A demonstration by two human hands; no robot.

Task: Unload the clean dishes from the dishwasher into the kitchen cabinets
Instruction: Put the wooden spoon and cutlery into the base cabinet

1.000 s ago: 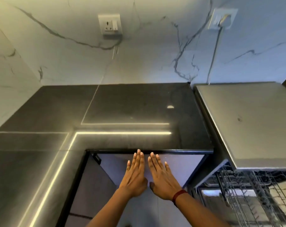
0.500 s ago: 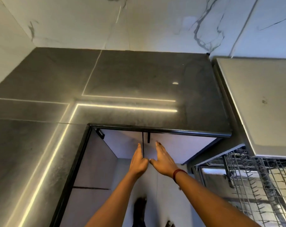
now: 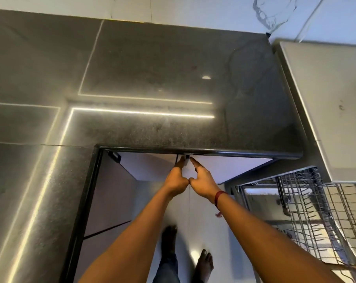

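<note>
Under the dark counter's lip, two pale cabinet doors (image 3: 232,168) meet at a thin middle seam. My left hand (image 3: 176,178) and my right hand (image 3: 203,180) lie side by side against the doors, thumbs touching. Their fingers point up to the top edge beside a small dark fitting (image 3: 186,159). Neither hand holds a dish. At the right, the wire dishwasher rack (image 3: 315,201) is pulled out, and no dishes show in the part I can see.
The L-shaped dark stone countertop (image 3: 173,78) wraps round the left side, reflecting light strips. A grey metal top (image 3: 326,99) sits over the dishwasher at the right. My bare feet (image 3: 169,240) stand on the glossy floor in front of the cabinet.
My view tilted further down and closer. Both hands slid up the doors to the top edge under the counter lip. The dark gap between the doors seen half a second ago has narrowed.
</note>
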